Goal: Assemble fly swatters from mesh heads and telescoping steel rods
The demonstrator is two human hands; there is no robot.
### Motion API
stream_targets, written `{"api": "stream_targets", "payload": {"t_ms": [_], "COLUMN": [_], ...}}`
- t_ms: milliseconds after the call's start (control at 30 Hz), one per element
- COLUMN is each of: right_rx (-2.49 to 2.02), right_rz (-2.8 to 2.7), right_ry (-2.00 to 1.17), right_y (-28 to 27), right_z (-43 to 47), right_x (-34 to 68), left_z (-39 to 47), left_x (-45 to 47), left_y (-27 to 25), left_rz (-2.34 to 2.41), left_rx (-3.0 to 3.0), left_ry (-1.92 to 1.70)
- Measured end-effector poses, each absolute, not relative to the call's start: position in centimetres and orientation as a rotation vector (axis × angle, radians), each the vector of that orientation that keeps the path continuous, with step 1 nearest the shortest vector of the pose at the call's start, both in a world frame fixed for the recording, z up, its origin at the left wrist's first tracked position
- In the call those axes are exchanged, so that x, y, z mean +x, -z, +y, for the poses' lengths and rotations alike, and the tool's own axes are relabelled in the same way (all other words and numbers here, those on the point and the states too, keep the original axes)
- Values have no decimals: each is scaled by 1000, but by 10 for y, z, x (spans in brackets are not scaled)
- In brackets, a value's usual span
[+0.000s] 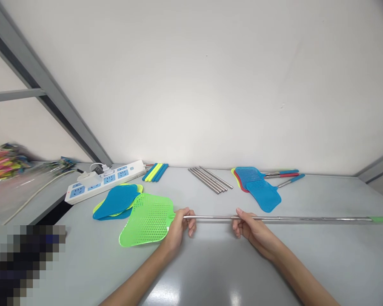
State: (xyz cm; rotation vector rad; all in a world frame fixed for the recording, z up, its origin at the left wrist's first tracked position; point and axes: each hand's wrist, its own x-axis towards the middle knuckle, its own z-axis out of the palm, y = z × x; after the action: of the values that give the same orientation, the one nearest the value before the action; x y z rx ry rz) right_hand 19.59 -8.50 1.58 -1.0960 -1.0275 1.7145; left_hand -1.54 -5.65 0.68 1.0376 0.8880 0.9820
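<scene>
A green fly swatter (148,221) with a long extended metal rod is held level above the grey table. My left hand (178,227) is closed on the rod right beside the green mesh head. Farther along, my right hand (250,229) pinches the thin rod between thumb and fingers. The rod runs on to the right and ends in a green handle (381,219) cut off by the view's edge. Behind the green head lie loose blue and yellow swatter heads (118,199) in a stack.
A white power strip (107,182) with plugs stands at the back left. Blue and yellow handle sleeves (155,172), several metal rods (209,180) and a pile of fly swatters (263,195) lie along the wall. Plastic-wrapped items (6,163) sit at far left.
</scene>
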Motion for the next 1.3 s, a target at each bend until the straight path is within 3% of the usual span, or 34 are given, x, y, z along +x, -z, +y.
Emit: {"api": "stream_targets", "payload": {"t_ms": [1300], "right_rx": [-868], "right_rz": [-1019], "right_ry": [-1889], "right_y": [-14], "right_z": [-90], "right_x": [191], "left_z": [-61], "left_x": [-9], "left_y": [-12], "left_rz": [872], "left_rx": [979], "left_ry": [-925]}}
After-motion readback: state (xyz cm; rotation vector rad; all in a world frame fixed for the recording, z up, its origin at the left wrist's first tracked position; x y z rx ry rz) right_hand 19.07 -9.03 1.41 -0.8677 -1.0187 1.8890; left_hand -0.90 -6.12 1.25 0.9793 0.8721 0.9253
